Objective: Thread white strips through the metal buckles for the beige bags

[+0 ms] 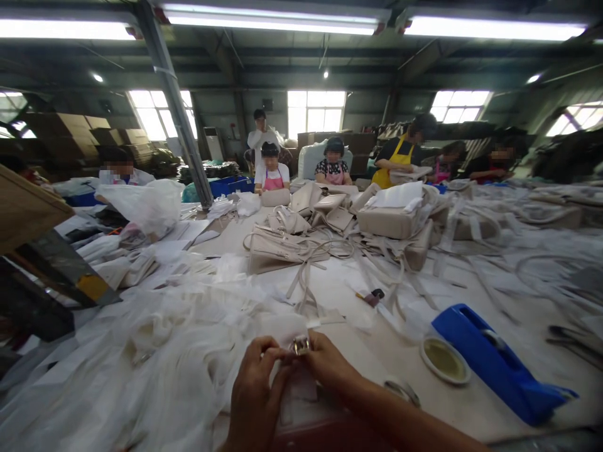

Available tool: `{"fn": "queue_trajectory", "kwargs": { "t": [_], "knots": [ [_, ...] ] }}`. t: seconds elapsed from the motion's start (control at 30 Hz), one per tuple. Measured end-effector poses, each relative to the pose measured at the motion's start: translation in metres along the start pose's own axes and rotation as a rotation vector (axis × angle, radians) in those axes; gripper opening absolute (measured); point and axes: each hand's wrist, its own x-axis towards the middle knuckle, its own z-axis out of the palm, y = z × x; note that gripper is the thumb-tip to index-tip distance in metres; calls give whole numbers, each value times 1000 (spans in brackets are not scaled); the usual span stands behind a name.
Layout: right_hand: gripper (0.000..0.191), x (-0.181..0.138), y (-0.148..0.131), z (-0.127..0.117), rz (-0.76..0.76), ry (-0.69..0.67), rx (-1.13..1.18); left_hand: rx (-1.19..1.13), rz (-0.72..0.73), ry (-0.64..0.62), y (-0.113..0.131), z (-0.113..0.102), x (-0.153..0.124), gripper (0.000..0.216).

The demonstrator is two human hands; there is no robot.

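- The left hand (pixel 254 383) and the right hand (pixel 325 364) meet at the near edge of the table (pixel 358 339); their fingers pinch a small shiny silver metal clasp (pixel 300 344) from either side.
- The clasp sits upright between the two sets of fingertips, its face towards the camera; it is too small to tell its long axis.
- It looks squarish and bright, with darker marks in the middle, and it rests against a pale white wrapped piece (pixel 292 329) just behind the fingers.
- Left of the fingers lies a heap of crumpled white wrapping paper (pixel 174 351).
- Right of the fingers stand a round shallow dish of yellowish paste (pixel 445 360) and, beyond it, a blue plastic tape dispenser (pixel 499 364).
- Well beyond the fingers lie beige leather handbags with loose straps (pixel 282 248).
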Motion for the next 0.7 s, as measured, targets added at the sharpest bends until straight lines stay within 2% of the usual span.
{"fn": "queue_trajectory", "kwargs": {
  "t": [0.1,0.13,0.2,0.27,0.33,0.4,0.5,0.63,0.7],
  "knots": [
    [28,-7,2,-5,58,-14,-41,14,-31,139,-11,4,-4,18],
    [33,-7,3,-6,78,-26,-29,-33,-72,175,-15,5,-5,27],
    [39,-6,5,-6,91,-66,19,-228,-231,207,-22,6,-4,62],
    [41,-5,7,-5,85,-99,57,-548,-403,115,-27,5,-1,88],
    [41,-4,9,-4,82,-102,53,-857,-522,-78,-28,4,2,80],
    [39,-4,10,-5,74,-82,20,-1031,-563,-192,-24,3,5,57],
    [34,-6,10,-10,22,-113,-55,-1077,-564,-180,-12,3,7,44],
    [31,-2,4,-23,-27,-254,-257,-1056,-537,-174,-3,5,6,47],
    [31,3,-2,-30,-26,-237,-299,-1093,-549,-172,-6,7,5,50]
  ]
}}
